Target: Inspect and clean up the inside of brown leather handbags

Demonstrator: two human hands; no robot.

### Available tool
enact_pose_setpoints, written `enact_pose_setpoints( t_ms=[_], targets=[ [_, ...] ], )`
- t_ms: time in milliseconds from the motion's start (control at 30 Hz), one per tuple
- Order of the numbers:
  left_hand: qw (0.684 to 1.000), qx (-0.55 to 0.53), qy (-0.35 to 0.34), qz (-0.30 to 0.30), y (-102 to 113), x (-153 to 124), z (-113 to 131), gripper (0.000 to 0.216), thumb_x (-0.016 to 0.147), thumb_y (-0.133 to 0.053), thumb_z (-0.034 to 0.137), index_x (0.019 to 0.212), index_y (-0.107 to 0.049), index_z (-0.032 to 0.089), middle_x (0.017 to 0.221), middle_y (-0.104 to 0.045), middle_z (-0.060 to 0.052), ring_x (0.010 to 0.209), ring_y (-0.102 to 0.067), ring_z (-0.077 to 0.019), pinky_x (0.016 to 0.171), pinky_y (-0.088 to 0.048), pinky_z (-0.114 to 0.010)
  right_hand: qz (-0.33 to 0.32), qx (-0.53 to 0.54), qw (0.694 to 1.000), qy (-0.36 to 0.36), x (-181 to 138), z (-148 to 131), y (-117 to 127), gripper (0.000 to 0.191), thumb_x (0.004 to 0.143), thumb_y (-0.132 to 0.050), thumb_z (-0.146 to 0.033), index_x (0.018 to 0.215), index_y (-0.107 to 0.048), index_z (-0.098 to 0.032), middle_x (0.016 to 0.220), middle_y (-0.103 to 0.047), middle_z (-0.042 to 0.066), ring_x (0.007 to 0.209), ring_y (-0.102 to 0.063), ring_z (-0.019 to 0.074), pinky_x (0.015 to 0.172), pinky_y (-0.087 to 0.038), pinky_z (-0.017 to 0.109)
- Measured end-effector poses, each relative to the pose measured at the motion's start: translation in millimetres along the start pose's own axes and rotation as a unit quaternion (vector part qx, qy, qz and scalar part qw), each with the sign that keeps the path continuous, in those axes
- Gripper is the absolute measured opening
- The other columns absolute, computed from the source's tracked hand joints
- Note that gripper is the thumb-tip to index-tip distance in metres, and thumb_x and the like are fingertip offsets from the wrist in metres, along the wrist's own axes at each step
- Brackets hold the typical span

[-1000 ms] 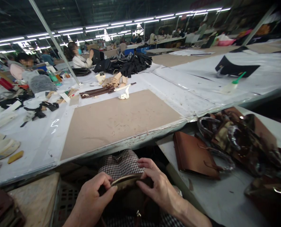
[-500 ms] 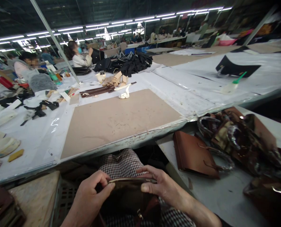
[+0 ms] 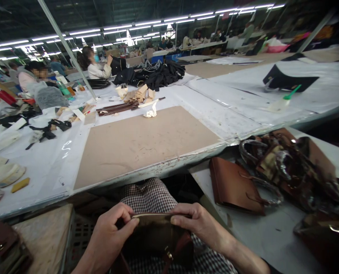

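Note:
A dark brown handbag (image 3: 155,238) rests on my lap over the checked cloth (image 3: 146,196), its upper edge turned toward the table. My left hand (image 3: 112,228) pinches the left end of that edge between thumb and fingers. At the right end, my right hand (image 3: 190,220) grips the same edge, thumb on the near side. A small metal clasp (image 3: 168,254) shows on the bag's lower part. The bag's bottom is cut off by the frame.
Ahead is a white-covered worktable with a beige board (image 3: 146,144). Brown strips (image 3: 118,108) and black pieces (image 3: 163,76) lie beyond. On the right are a brown bag (image 3: 235,184) and several wrapped bags (image 3: 295,163); a glue bottle (image 3: 283,102) stands farther back. Co-workers sit across the table.
My right hand's raised fingers have come down onto the bag's edge and closed there. My left hand keeps its pinch almost unmoved.

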State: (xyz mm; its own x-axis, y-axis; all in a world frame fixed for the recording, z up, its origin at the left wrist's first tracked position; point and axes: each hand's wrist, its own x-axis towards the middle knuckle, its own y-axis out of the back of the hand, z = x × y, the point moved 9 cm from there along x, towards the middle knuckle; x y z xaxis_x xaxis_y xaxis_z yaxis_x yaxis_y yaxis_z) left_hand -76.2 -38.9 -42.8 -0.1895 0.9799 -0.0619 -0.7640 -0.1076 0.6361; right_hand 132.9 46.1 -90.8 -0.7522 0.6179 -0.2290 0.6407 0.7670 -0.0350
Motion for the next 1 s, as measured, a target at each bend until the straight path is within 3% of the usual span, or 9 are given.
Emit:
enact_pose_setpoints(
  t_ms=[300, 500, 633, 733, 867, 1000],
  targets=[
    [1.0, 0.022, 0.009, 0.016, 2.5, 0.6, 3.0, 0.029, 0.09, -0.064, 0.029, 0.065, -0.051, 0.02, 0.084, -0.069, -0.002, 0.081, -0.065, -0.0183, 0.074, -0.046, -0.028, 0.05, -0.023, 0.998, 0.006, -2.1, 12.7, -2.6, 0.033, 0.094, -0.063, -0.05, 0.092, -0.079, -0.021, 0.084, -0.074, 0.002, 0.078, -0.064, 0.0198, 0.067, -0.049, 0.026],
    [0.998, 0.033, 0.021, 0.054, 0.7, 0.1, -1.0, 0.037, 0.087, -0.065, 0.029, 0.061, -0.039, 0.021, 0.074, -0.064, 0.0, 0.072, -0.061, -0.0169, 0.067, -0.043, -0.026, 0.057, -0.074, 0.996, -0.007, 0.3, 13.9, -1.8, 0.034, 0.091, -0.063, -0.047, 0.085, -0.074, -0.016, 0.072, -0.062, 0.0, 0.067, -0.052, 0.0152, 0.059, -0.04, 0.024],
    [0.997, 0.004, 0.055, 0.061, 2.3, 1.1, -3.0, 0.027, 0.083, -0.069, 0.028, 0.074, -0.044, 0.022, 0.072, -0.06, 0.004, 0.071, -0.057, -0.0159, 0.066, -0.041, -0.024, -0.028, -0.154, 0.988, -0.011, 8.5, -5.6, -7.0, 0.03, 0.091, -0.06, -0.036, 0.072, -0.067, -0.014, 0.061, -0.042, -0.004, 0.058, -0.036, 0.0104, 0.05, -0.026, 0.023],
    [0.998, -0.019, 0.056, 0.009, -1.6, 3.8, 2.8, 0.011, 0.086, -0.067, 0.028, 0.082, -0.06, 0.021, 0.075, -0.064, 0.003, 0.073, -0.058, -0.016, 0.068, -0.042, -0.025, -0.141, -0.213, 0.967, 0.003, 16.8, -25.2, -19.6, 0.036, 0.094, -0.056, -0.033, 0.062, -0.058, -0.015, 0.058, -0.034, -0.005, 0.055, -0.032, 0.0091, 0.047, -0.021, 0.022],
    [0.997, -0.04, 0.057, -0.025, -3.0, 4.4, 5.9, 0.013, 0.087, -0.067, 0.029, 0.079, -0.07, 0.019, 0.074, -0.066, 0.002, 0.071, -0.058, -0.0154, 0.066, -0.041, -0.024, -0.25, -0.239, 0.937, 0.037, 32.8, -43.8, -46.0, 0.025, 0.095, -0.058, -0.033, 0.079, -0.067, -0.017, 0.063, -0.046, -0.005, 0.056, -0.042, 0.0099, 0.05, -0.029, 0.02],
    [0.996, -0.054, 0.065, -0.019, -2.1, 2.5, 2.1, 0.013, 0.086, -0.069, 0.03, 0.08, -0.071, 0.018, 0.073, -0.066, 0.002, 0.069, -0.056, -0.0146, 0.064, -0.04, -0.023, -0.244, -0.347, 0.898, 0.119, 54.5, -51.2, -71.1, 0.02, 0.095, -0.062, -0.031, 0.084, -0.068, -0.016, 0.067, -0.053, -0.003, 0.062, -0.047, 0.0121, 0.057, -0.032, 0.023]
  ],
)
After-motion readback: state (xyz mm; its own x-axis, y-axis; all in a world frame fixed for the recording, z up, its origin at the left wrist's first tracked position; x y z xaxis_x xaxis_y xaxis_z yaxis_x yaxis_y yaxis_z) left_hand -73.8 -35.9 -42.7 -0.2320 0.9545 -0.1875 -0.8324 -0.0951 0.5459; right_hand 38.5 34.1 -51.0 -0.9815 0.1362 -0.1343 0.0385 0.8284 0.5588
